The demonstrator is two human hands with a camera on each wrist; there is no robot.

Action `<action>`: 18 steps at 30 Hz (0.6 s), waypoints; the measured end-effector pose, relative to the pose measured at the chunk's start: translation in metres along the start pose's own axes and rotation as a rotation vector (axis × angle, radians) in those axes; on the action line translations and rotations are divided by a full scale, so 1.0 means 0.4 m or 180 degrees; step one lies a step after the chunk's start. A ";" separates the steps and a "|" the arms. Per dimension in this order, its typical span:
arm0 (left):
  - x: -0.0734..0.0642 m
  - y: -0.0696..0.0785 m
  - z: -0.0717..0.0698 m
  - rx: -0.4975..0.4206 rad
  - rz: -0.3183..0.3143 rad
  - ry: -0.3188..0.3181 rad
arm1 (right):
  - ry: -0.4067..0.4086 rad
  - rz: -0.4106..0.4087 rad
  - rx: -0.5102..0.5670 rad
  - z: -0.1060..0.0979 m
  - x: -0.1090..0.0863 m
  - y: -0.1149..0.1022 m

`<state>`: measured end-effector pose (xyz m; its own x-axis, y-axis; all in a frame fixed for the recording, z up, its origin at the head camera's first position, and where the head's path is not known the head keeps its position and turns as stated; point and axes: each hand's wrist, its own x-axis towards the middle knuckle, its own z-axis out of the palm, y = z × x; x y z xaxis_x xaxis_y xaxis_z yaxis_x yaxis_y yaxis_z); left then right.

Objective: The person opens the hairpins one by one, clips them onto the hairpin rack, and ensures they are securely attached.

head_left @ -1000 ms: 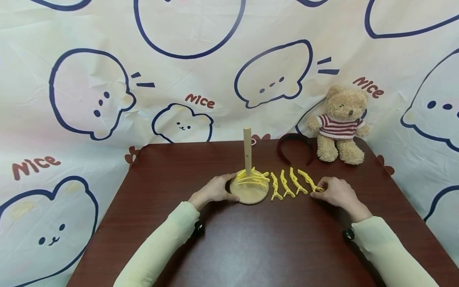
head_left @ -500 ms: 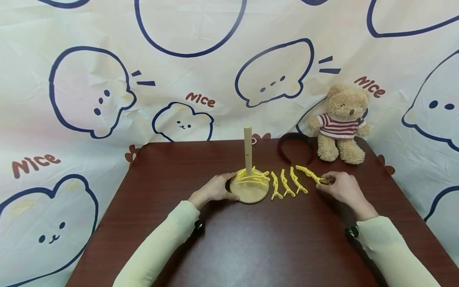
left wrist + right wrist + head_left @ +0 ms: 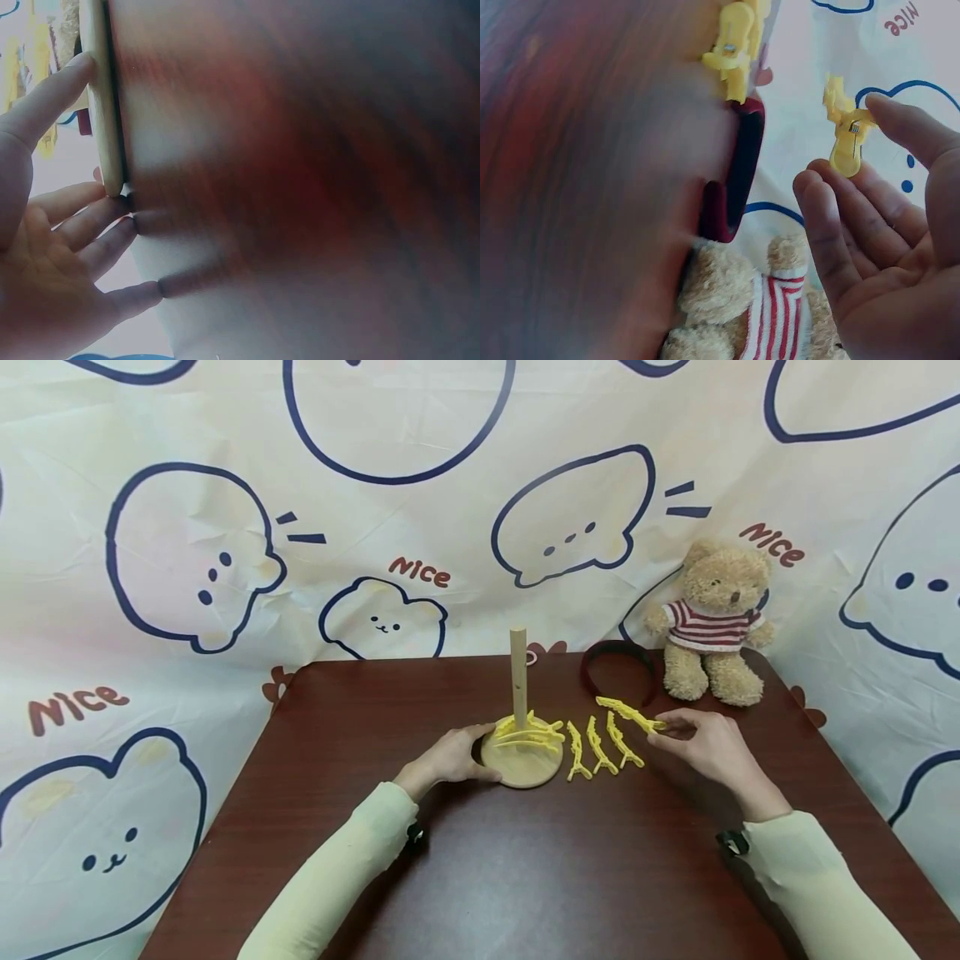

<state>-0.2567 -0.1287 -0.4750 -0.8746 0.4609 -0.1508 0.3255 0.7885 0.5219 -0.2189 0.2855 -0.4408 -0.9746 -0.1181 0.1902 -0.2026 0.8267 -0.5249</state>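
A wooden stand with an upright post [image 3: 518,672] and a round base [image 3: 525,770] bears several yellow hair clips [image 3: 528,737] around the post's foot. My left hand [image 3: 452,753] grips the base's left rim; in the left wrist view the thumb [image 3: 64,86] lies against the disc edge [image 3: 107,112], the other fingers spread below. Between thumb and fingertips my right hand [image 3: 705,743] pinches one yellow clip [image 3: 626,712] by its forked end, raised off the table. Its small metal spring [image 3: 854,127] shows in the right wrist view. Three more clips [image 3: 596,746] lie in a row right of the base.
Behind the clips a dark red headband [image 3: 585,672] lies on the brown table [image 3: 480,868]. A teddy bear [image 3: 712,627] in a striped shirt sits at the back right corner. A printed cloth [image 3: 465,527] hangs behind the table.
My right hand has lifted the rightmost clip off the table and carried it up and left, past the row's far end. The left hand and stand have stayed put.
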 end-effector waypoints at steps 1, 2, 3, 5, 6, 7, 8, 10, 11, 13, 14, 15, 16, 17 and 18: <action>0.000 0.000 0.001 -0.0001 0.0002 -0.0001 | -0.0010 -0.0021 0.0026 0.001 0.002 -0.005; 0.000 -0.001 0.001 -0.0003 0.0004 -0.0004 | -0.0019 -0.0041 0.0058 0.001 0.003 -0.010; 0.000 -0.001 0.001 -0.0006 0.0008 -0.0007 | -0.0030 -0.0062 0.0080 0.002 0.005 -0.014; 0.000 -0.002 0.003 -0.0011 0.0011 -0.0009 | -0.0050 -0.0111 0.0112 0.003 0.009 -0.024; 0.000 -0.003 0.003 -0.0011 0.0011 -0.0008 | -0.0059 -0.0133 0.0124 0.003 0.011 -0.029; 0.000 -0.003 0.003 -0.0009 0.0006 -0.0008 | -0.0061 -0.0164 0.0131 0.003 0.013 -0.033; 0.000 -0.003 0.003 -0.0013 0.0003 -0.0009 | -0.0065 -0.0195 0.0141 0.003 0.015 -0.037; 0.001 -0.004 0.004 -0.0015 0.0001 -0.0002 | -0.0056 -0.0282 0.0125 0.003 0.018 -0.045; 0.001 -0.004 0.004 -0.0019 0.0002 0.0003 | -0.0052 -0.0323 0.0121 0.004 0.020 -0.048; 0.001 -0.004 0.003 -0.0014 0.0008 0.0006 | -0.0033 -0.0421 0.0091 0.006 0.022 -0.053; 0.002 -0.005 0.003 -0.0012 0.0014 0.0006 | -0.0020 -0.0465 0.0077 0.007 0.023 -0.056; 0.002 -0.005 0.003 -0.0003 0.0020 0.0007 | -0.0005 -0.0511 0.0066 0.008 0.024 -0.060; 0.002 -0.005 0.002 0.0004 0.0024 0.0006 | 0.0010 -0.0551 0.0053 0.009 0.025 -0.063; 0.003 -0.006 0.002 0.0005 0.0028 0.0007 | 0.0018 -0.0579 0.0050 0.009 0.026 -0.067; 0.003 -0.006 0.002 0.0013 0.0033 0.0007 | 0.0032 -0.0609 0.0045 0.009 0.027 -0.072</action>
<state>-0.2581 -0.1297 -0.4769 -0.8720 0.4681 -0.1435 0.3359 0.7853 0.5200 -0.2240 0.2584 -0.4268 -0.9172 -0.2668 0.2958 -0.3854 0.7819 -0.4899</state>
